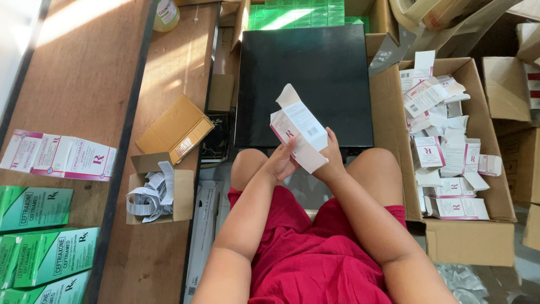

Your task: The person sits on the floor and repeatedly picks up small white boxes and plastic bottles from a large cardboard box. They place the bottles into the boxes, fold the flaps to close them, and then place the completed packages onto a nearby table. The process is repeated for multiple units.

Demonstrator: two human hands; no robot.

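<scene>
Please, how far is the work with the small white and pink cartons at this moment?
Done: many opened white and pink cartons lie loose in the large cardboard box at the right. In hand: the left hand and right hand hold one small carton with its top flap open. Left: three flat white and pink cartons lie on the wooden bench; whether more wait elsewhere cannot be told.

Small carton (298,132) is sitting in both hands (306,160) above the lap, box of cartons (450,141) lying right, tabletop (84,84) stretching left.
</scene>
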